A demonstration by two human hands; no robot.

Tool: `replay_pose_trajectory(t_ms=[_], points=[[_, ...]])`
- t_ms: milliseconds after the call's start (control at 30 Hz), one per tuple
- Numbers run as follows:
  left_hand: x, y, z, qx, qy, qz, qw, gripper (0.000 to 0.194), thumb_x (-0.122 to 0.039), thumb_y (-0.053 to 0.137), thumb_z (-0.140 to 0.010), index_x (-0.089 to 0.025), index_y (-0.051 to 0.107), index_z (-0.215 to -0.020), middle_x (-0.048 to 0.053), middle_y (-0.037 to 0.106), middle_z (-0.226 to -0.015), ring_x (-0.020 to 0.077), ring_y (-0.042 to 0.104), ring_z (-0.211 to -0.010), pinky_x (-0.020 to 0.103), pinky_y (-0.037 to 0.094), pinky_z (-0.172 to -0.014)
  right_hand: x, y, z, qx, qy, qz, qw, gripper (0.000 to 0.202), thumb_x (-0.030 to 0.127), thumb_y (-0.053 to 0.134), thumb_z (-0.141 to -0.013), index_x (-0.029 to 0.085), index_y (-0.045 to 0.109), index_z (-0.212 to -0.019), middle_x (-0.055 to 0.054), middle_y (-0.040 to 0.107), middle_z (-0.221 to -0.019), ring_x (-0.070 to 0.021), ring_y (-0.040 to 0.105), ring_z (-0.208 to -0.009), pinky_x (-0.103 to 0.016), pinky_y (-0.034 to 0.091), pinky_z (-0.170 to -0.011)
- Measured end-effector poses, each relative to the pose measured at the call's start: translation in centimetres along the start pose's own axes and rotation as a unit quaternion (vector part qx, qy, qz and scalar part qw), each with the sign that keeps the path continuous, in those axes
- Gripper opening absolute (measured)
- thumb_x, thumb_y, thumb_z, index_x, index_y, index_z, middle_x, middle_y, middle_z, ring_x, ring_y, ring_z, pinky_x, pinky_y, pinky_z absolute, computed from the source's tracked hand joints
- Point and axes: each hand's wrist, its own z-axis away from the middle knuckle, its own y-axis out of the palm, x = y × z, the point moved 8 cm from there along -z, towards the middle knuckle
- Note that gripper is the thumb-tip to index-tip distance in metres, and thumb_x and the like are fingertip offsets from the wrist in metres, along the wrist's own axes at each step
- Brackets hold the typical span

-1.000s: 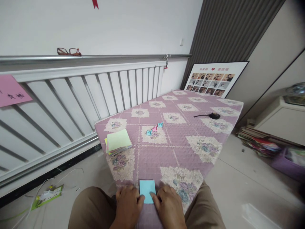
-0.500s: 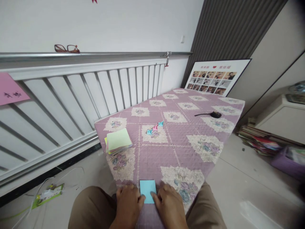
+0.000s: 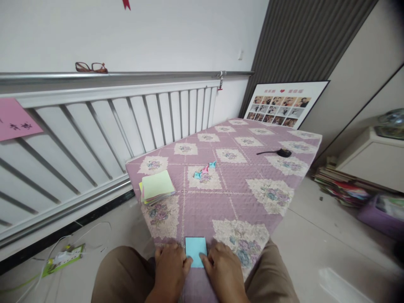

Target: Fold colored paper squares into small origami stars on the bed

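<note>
A small light-blue paper point(image 3: 195, 252) lies at the near edge of the purple quilted table cover point(image 3: 227, 189). My left hand point(image 3: 170, 269) presses its left side with the fingertips, and my right hand point(image 3: 222, 271) presses its right side the same way. Both hands rest flat on the cloth between my knees. A stack of coloured paper sheets point(image 3: 157, 187), yellow-green on top, sits at the table's left edge. Three small folded paper pieces point(image 3: 204, 170), blue and pink, lie near the table's middle.
A black object with a cord point(image 3: 279, 153) lies at the far right of the table. White slatted railing point(image 3: 104, 122) runs along the left, with glasses point(image 3: 91, 67) on its ledge. A photo board point(image 3: 282, 105) leans behind the table. Books point(image 3: 342, 189) lie piled on the floor at right.
</note>
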Motion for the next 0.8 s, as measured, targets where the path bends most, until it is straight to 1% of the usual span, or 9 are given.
replay_pose_trajectory(t_ms=[133,200,267,400,533,600,667,733,800], points=[[0.4,0.3,0.4,-0.029,-0.005,0.036,0.999,0.009,-0.026,0.055,-0.083,-0.021,0.063,-0.083,0.003,0.065,-0.085,0.0233,0.055,-0.09,0.039,0.03,-0.086,0.0,-0.4,0.0,-0.007,0.003,-0.015,1.0,0.019,0.027,0.066,-0.079,0.022,0.058,-0.062,-0.004,0.063,-0.074,-0.0204,0.057,-0.072,-0.031,0.038,-0.066],[-0.1,0.3,0.6,-0.05,0.025,0.046,0.997,0.012,-0.022,0.053,-0.085,-0.022,0.064,-0.09,0.004,0.065,-0.098,0.0237,0.053,-0.098,0.04,0.029,-0.091,0.0,-0.6,0.1,-0.011,0.006,-0.021,1.0,0.017,0.027,0.066,-0.079,0.022,0.058,-0.065,-0.004,0.063,-0.074,-0.0204,0.057,-0.072,-0.031,0.038,-0.065],[-1.1,0.4,0.7,-0.054,0.091,0.047,0.993,0.021,-0.019,0.049,-0.088,-0.027,0.065,-0.1,0.003,0.061,-0.117,0.0244,0.048,-0.112,0.041,0.027,-0.096,0.0,-0.7,0.1,-0.016,0.007,-0.028,0.999,0.014,0.026,0.066,-0.078,0.022,0.058,-0.068,-0.003,0.062,-0.073,-0.0205,0.057,-0.072,-0.031,0.038,-0.065],[-2.9,1.1,0.8,0.012,0.21,0.043,0.977,0.035,-0.021,0.043,-0.094,-0.036,0.056,-0.121,0.0,0.057,-0.128,0.0228,0.04,-0.125,0.044,0.023,-0.103,0.0,-0.9,0.4,-0.029,0.002,-0.048,0.998,0.008,0.02,0.064,-0.079,0.022,0.057,-0.074,-0.002,0.062,-0.074,-0.0204,0.058,-0.074,-0.031,0.04,-0.067],[-3.0,1.3,0.5,0.051,0.23,0.046,0.971,0.036,-0.024,0.044,-0.094,-0.038,0.052,-0.126,0.0,0.055,-0.132,0.0236,0.038,-0.127,0.048,0.02,-0.106,-0.3,-0.8,0.7,-0.046,-0.018,-0.071,0.996,0.008,0.016,0.055,-0.083,0.023,0.059,-0.081,-0.003,0.064,-0.08,-0.0208,0.06,-0.079,-0.032,0.043,-0.071],[-3.0,1.3,0.4,0.059,0.229,0.047,0.971,0.035,-0.025,0.045,-0.094,-0.04,0.053,-0.124,-0.001,0.054,-0.133,0.0238,0.038,-0.128,0.05,0.019,-0.106,0.0,-0.9,1.0,-0.058,-0.05,-0.082,0.994,0.015,0.017,0.05,-0.087,0.022,0.061,-0.095,-0.006,0.067,-0.095,-0.0218,0.062,-0.091,-0.034,0.044,-0.079],[-2.9,1.3,0.4,0.059,0.227,0.044,0.971,0.036,-0.024,0.045,-0.093,-0.041,0.052,-0.124,-0.003,0.054,-0.133,0.0231,0.037,-0.129,0.052,0.018,-0.107,0.8,-0.6,1.3,-0.041,-0.108,-0.086,0.99,0.029,0.019,0.05,-0.088,0.023,0.057,-0.116,-0.008,0.065,-0.116,-0.0235,0.057,-0.11,-0.04,0.041,-0.091],[-2.9,1.4,0.4,0.058,0.23,0.035,0.971,0.039,-0.023,0.044,-0.093,-0.042,0.049,-0.127,-0.003,0.053,-0.134,0.0221,0.036,-0.13,0.053,0.018,-0.107,1.7,0.2,1.6,0.013,-0.162,-0.085,0.983,0.048,0.023,0.054,-0.085,0.025,0.046,-0.132,-0.008,0.056,-0.133,-0.0251,0.048,-0.124,-0.046,0.035,-0.101],[-2.8,1.5,0.4,0.059,0.23,0.026,0.971,0.041,-0.022,0.044,-0.093,-0.043,0.047,-0.128,-0.003,0.05,-0.138,0.0224,0.035,-0.132,0.055,0.017,-0.107,2.3,1.3,1.9,0.074,-0.183,-0.08,0.977,0.062,0.027,0.06,-0.082,0.026,0.037,-0.14,-0.008,0.047,-0.141,-0.0273,0.041,-0.131,-0.051,0.029,-0.105]])
